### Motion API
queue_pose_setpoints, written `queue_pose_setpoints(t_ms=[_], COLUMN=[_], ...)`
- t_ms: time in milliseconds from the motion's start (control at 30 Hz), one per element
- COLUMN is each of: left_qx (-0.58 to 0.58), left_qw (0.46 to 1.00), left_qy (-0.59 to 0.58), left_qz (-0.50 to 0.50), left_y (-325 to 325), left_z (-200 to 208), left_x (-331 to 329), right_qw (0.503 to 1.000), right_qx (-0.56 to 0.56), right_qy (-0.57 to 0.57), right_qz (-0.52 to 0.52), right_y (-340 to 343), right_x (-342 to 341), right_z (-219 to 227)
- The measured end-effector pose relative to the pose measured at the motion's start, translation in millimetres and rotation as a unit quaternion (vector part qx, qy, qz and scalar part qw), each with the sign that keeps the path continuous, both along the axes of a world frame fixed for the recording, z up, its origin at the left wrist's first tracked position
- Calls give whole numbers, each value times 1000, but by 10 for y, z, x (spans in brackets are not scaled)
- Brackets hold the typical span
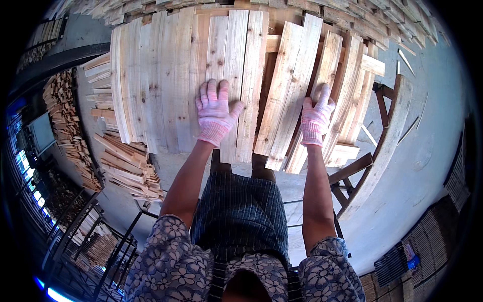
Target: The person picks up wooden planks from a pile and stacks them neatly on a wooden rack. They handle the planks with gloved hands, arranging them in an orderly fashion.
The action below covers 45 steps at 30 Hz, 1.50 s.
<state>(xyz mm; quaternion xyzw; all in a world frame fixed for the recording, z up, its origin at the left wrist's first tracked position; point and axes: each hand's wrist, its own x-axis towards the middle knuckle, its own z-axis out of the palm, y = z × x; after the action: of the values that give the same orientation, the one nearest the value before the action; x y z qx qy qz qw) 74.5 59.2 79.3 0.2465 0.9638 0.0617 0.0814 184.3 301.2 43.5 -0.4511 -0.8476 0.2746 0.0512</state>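
Left hand (215, 111) lies flat, fingers spread, on the planks (166, 75); right hand (317, 118) presses a loose plank (329, 65), gripping nothing; offcut stack (128, 166) left.

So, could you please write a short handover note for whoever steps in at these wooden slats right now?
Left hand: gloved, palm flat on the tidy row of pale wooden slats, fingers spread, gripping nothing.
Right hand: gloved, flat on a skewed slat in the loose group to the right.
Done: the left slats lie side by side, edges touching.
Left: the right-hand slats still lie at angles, overlapping, with gaps showing the frame beneath.
Nearby: stacked offcuts at lower left, a wooden frame on the floor to the right.
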Motion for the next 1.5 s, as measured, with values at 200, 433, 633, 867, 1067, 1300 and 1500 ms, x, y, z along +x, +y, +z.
queue_pose_setpoints(t_ms=[200, 433, 633, 867, 1067, 1300, 1500], left_qx=[-7, -70, -67, -139, -72, -44, 310], left_qw=[999, 996, 995, 989, 996, 994, 918], left_qy=[-37, -39, -65, -33, -39, -99, -156], left_qz=[-10, -28, -47, -48, -32, 9, 195], left_y=[-46, -109, 59, -20, -19, -118, -698], left_z=[-29, 4, 3, -84, 10, 222, 251], left_x=[-35, -56, 10, 5, 3, -60, -80], right_qw=[995, 999, 996, 961, 990, 989, 940], right_qx=[-101, -22, -68, 214, -53, -127, -17], right_qy=[-23, 20, 55, -135, -129, -46, -114], right_qz=[10, 31, 22, 113, -28, 68, 321], right_y=[-191, 207, 407, 448, 649, -184, -1321], right_x=[-344, -120, 54, -84, 322, 144, -609], right_z=[131, 83, -354, 539, 242, 947, 718])
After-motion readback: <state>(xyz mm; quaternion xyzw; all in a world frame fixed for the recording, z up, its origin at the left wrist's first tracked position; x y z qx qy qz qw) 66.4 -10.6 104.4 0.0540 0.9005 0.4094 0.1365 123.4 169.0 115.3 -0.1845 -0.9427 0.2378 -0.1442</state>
